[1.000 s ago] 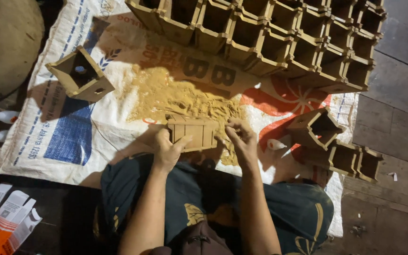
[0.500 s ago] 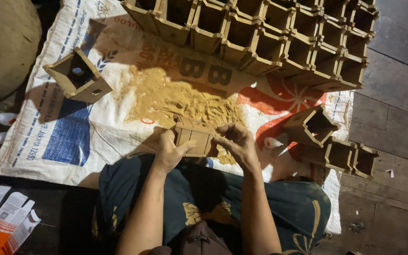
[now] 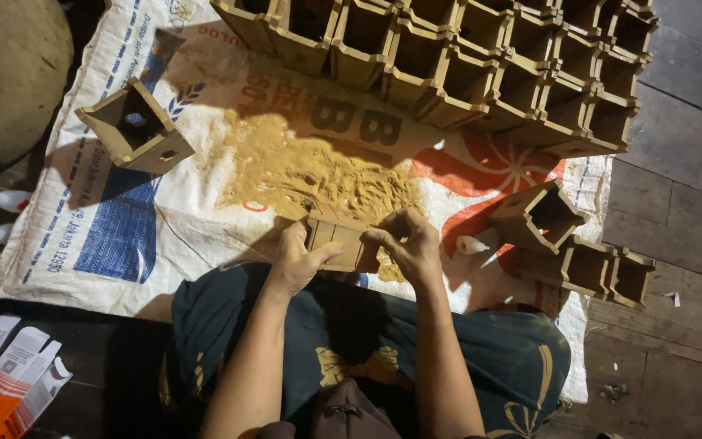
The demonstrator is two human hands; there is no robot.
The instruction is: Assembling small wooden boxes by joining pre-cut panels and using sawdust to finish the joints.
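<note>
From my remote seat I saw the left hand (image 3: 296,258) and the right hand (image 3: 406,244) both closed around a small slatted wooden box (image 3: 336,241), gripping it from either side above the lap, at the near edge of the sawdust pile (image 3: 318,175). The pile lay on a printed woven sack (image 3: 164,219). A lone box (image 3: 136,128) sat far left, rows of finished boxes (image 3: 481,61) lined the top, and a small glue bottle (image 3: 471,245) lay just right of the hands.
</note>
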